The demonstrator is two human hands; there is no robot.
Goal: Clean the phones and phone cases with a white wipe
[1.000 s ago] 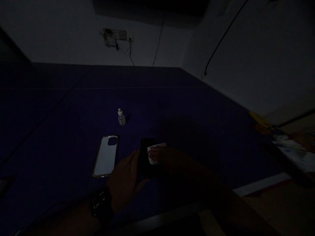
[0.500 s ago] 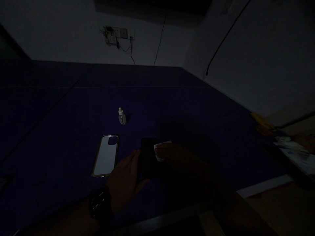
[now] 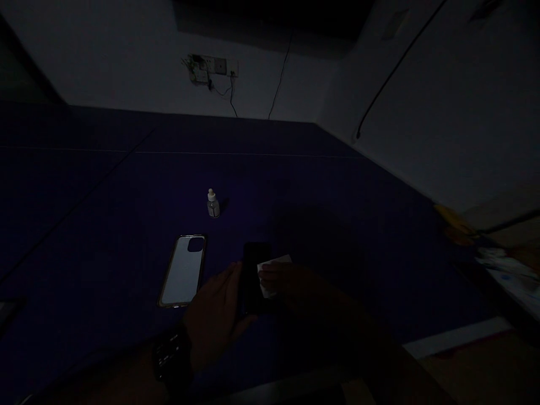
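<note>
A dark phone (image 3: 252,281) lies flat on the dark blue surface in front of me. My left hand (image 3: 217,306) grips it along the left edge, the thumb at its bottom corner. Pressed to the phone's upper face is a folded white wipe (image 3: 264,283), with the fingers of my right hand (image 3: 289,281) closed on it. To the left of the phone lies a clear phone case (image 3: 183,270) with a shiny rim and a camera cut-out. A small dropper bottle (image 3: 214,208) with a white cap stands upright behind the two. The dim light hides much of the right hand.
Wall sockets (image 3: 211,66) with cables are at the back. A dark cord (image 3: 390,76) runs down the right wall. Yellow cloth (image 3: 455,219) and white crumpled items (image 3: 506,261) lie at the far right. A dark flat object (image 3: 8,310) shows at the left edge.
My right hand and the wipe have moved down and slightly left over the phone. The left hand keeps its hold. The camera view has shifted a little.
</note>
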